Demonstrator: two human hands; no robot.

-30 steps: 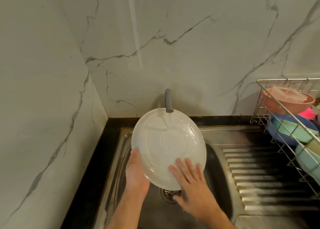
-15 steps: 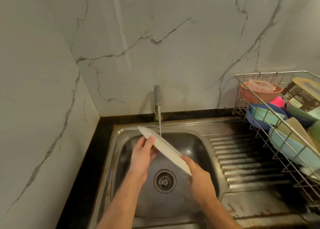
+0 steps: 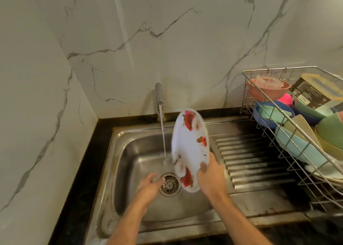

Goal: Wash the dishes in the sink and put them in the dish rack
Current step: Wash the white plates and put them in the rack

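The right hand (image 3: 210, 178) grips the plate (image 3: 190, 148) upright over the sink (image 3: 130, 152); the left hand (image 3: 149, 186), blurred, seems loosely open beside the water stream (image 3: 163, 139).

legible text: none found.
a dark printed label (image 3: 309, 93) sits on the yellow-lidded container (image 3: 322, 85) in the dish rack (image 3: 263, 72); its print is too small and blurred to read. no other lettering, brand or number shows anywhere in view.

Right hand (image 3: 210, 178) grips a flowered plate (image 3: 189, 148) upright over the sink (image 3: 130, 152); left hand (image 3: 148, 187) hangs loose.
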